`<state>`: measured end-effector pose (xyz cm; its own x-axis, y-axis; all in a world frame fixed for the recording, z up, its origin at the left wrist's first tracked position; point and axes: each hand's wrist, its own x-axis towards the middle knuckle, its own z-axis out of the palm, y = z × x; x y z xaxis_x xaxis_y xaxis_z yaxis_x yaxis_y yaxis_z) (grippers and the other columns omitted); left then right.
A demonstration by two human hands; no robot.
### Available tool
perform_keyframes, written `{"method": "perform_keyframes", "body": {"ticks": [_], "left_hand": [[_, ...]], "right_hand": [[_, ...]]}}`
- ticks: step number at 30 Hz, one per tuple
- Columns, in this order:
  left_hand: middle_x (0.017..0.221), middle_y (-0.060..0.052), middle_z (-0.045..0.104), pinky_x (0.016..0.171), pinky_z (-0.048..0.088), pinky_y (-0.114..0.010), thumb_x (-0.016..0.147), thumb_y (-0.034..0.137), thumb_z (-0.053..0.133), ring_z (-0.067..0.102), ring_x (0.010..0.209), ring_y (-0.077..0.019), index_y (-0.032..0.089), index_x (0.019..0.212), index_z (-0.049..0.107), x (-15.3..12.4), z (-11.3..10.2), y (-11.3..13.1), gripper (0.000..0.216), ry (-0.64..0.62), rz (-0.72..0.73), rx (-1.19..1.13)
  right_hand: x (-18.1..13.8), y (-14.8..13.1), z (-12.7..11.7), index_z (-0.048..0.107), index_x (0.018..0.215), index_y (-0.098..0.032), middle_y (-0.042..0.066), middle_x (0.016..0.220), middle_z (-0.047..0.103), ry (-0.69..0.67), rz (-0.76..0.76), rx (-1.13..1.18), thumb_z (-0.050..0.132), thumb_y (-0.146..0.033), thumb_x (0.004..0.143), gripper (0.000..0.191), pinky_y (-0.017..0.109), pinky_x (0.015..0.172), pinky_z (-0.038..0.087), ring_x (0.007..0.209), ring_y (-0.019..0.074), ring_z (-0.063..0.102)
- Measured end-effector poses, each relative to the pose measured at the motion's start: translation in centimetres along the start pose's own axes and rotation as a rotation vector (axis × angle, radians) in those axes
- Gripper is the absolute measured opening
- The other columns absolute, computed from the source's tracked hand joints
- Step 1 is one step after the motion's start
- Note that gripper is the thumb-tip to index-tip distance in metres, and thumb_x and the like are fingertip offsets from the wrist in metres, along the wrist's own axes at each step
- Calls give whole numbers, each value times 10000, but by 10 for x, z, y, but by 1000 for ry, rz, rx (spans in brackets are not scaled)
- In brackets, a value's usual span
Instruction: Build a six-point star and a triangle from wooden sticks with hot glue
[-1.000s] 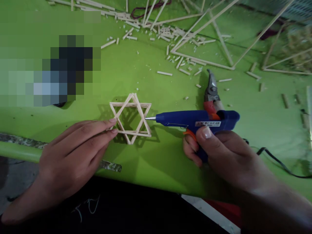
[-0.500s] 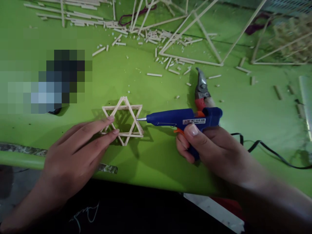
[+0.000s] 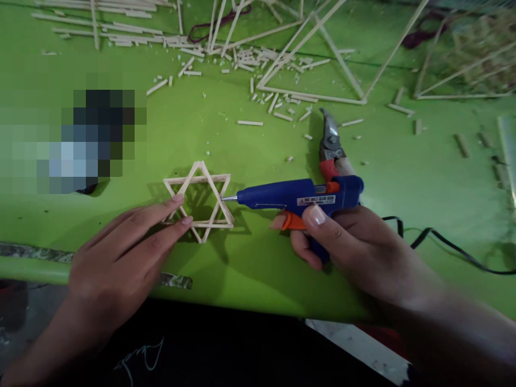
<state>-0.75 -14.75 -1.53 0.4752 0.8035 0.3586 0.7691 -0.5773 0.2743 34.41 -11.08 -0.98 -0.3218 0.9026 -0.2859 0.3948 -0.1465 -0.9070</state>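
Note:
A six-pointed star of thin wooden sticks (image 3: 199, 201) lies on the green table (image 3: 242, 263) near its front edge. My left hand (image 3: 121, 258) lies flat with fingers stretched out, two fingertips pressing on the star's left side. My right hand (image 3: 350, 244) grips a blue glue gun (image 3: 298, 198) with an orange trigger; one finger rests on the trigger. The gun's metal nozzle touches the star's right side.
Red-handled cutters (image 3: 331, 148) lie just behind the glue gun. Several cut stick bits and long sticks (image 3: 258, 59) litter the back of the table, with large stick frames (image 3: 318, 64) there. A black cord (image 3: 443, 244) trails right. A blurred-out patch (image 3: 76, 140) sits at left.
The view has drifted, so everything sits lower and further left. The nozzle has stayed at the star's right side, and a finger now extends onto the trigger.

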Motion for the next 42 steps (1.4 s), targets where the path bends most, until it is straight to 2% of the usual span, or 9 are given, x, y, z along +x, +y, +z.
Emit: {"method": "perform_keyframes", "body": {"ticks": [5,10,14,19,22,26,33,39,42], "left_hand": [[1639,23,798,1192,733,-428,1085,-12,730,863,1375,-255,368,1529,788,0,-1,1,587,-13,-21,4],[1628,-20,807,1189,716,-411,1051,-43,768,861,1369,-262,305,1516,805,1,-1,2,582,-9,1,16],[1619,-64,813,1226,681,-404,1033,-58,797,845,1390,-262,229,1511,810,2,0,0,558,4,37,10],[1640,-43,801,1225,700,-417,1030,-62,788,849,1393,-269,274,1523,802,2,-1,1,597,-13,17,5],[1672,-27,778,1218,710,-435,1040,-67,764,843,1411,-273,307,1533,787,2,-2,3,619,-28,2,5],[1666,-54,784,1264,666,-414,1038,-81,758,829,1433,-265,253,1515,794,3,-2,2,584,-19,32,7],[1664,-101,782,1323,615,-394,1015,-88,781,792,1495,-271,208,1517,808,1,0,-1,583,-14,54,-12],[1656,-112,786,1348,596,-411,1019,-93,753,781,1512,-282,190,1531,806,1,2,-3,587,-29,85,28],[1650,-122,789,1350,595,-418,1029,-88,737,774,1520,-285,173,1538,800,-1,3,-4,576,-32,98,30]], "right_hand": [[0,1,0,659,610,-292,24,587,636,-4,2,-28,597,-794,1182,763,367,546,529,597,213,649],[0,-6,3,623,602,-266,33,583,629,-1,92,-46,548,-964,1102,861,340,525,456,530,166,551],[3,-9,3,615,598,-266,27,575,601,-11,97,-62,530,-987,1089,876,322,513,444,517,151,503],[2,-9,2,621,582,-263,26,577,591,-10,87,-112,491,-969,1117,895,337,531,431,524,149,485],[-1,-7,0,634,593,-269,32,600,607,-12,81,-121,481,-937,1143,879,354,526,435,538,163,520],[-1,-1,-1,645,622,-281,20,604,622,-28,13,-105,507,-800,1212,798,347,490,468,529,167,571],[3,6,-2,631,663,-273,-51,580,620,-14,-215,-160,535,-514,1275,665,276,385,506,459,125,577],[1,5,-3,614,673,-267,-47,587,623,-16,-229,-218,461,-490,1308,690,271,418,522,476,120,594],[1,3,-2,631,700,-272,-31,614,649,-17,-241,-179,419,-493,1318,690,309,478,576,515,143,638]]}}
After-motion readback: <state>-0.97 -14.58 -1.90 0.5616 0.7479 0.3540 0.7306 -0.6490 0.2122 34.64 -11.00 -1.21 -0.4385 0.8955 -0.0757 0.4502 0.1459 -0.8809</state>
